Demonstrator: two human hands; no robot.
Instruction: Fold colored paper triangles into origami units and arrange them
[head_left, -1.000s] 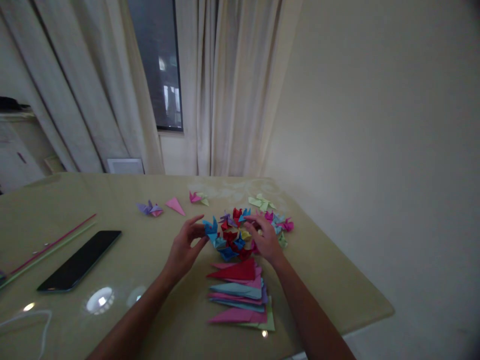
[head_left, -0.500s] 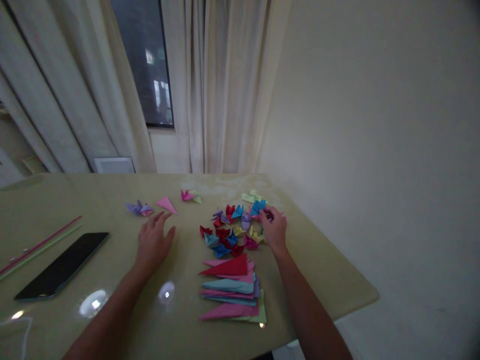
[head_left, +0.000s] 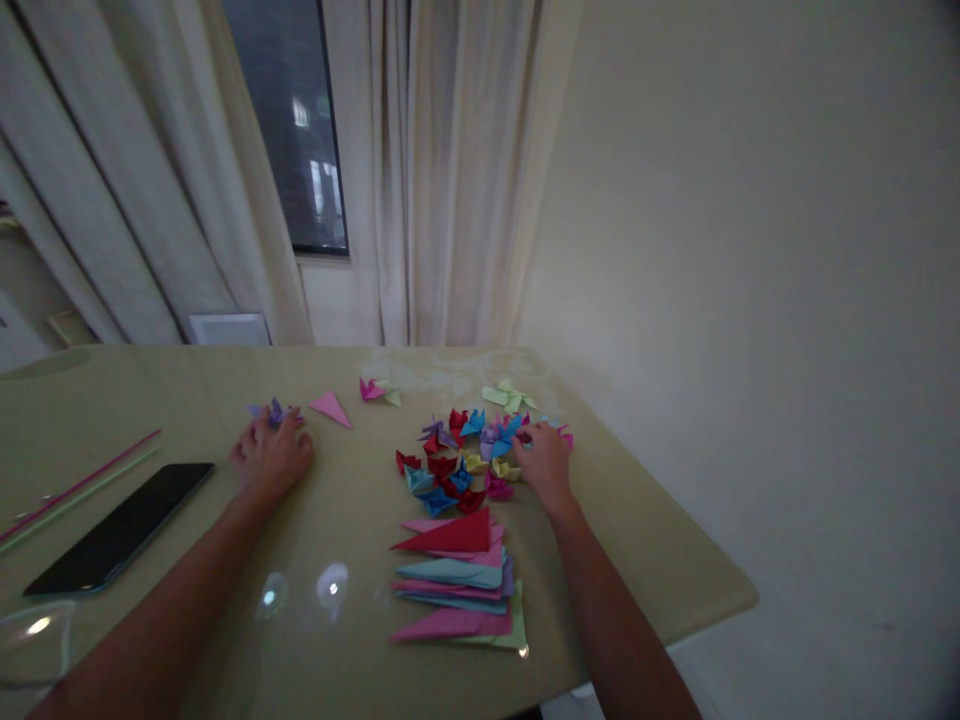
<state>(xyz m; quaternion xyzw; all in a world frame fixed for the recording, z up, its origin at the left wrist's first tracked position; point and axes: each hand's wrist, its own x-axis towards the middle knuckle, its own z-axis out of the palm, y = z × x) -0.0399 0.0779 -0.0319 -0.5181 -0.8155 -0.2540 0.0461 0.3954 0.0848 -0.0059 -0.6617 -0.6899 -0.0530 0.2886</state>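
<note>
At the right, my right hand (head_left: 544, 462) is closed, pinching a blue paper crane (head_left: 505, 438) above a cluster of folded paper cranes. Across the table, my left hand (head_left: 271, 455) reaches to a purple paper crane (head_left: 276, 411), fingers apart and partly curled at its near side; whether they touch it is hard to see. A pink folded paper triangle (head_left: 331, 408) lies just right of that hand. Red cranes (head_left: 442, 466), a dark blue crane (head_left: 436, 501) and a magenta crane (head_left: 498, 486) sit in the cluster. Nearer me lies a stack of folded paper pieces (head_left: 454, 572).
A black phone-like slab (head_left: 124, 525) and two thin sticks, pink (head_left: 82, 483) and green (head_left: 86, 497), lie at the left. A pink-and-green paper piece (head_left: 379, 391) rests at the back, a pale green one (head_left: 510, 396) farther right. Curtains (head_left: 457, 180) and a wall (head_left: 735, 250) border the table.
My left hand has moved left and slightly forward, from beside the pink triangle to the purple crane. My right hand has brought the blue crane slightly left and lower over the cluster.
</note>
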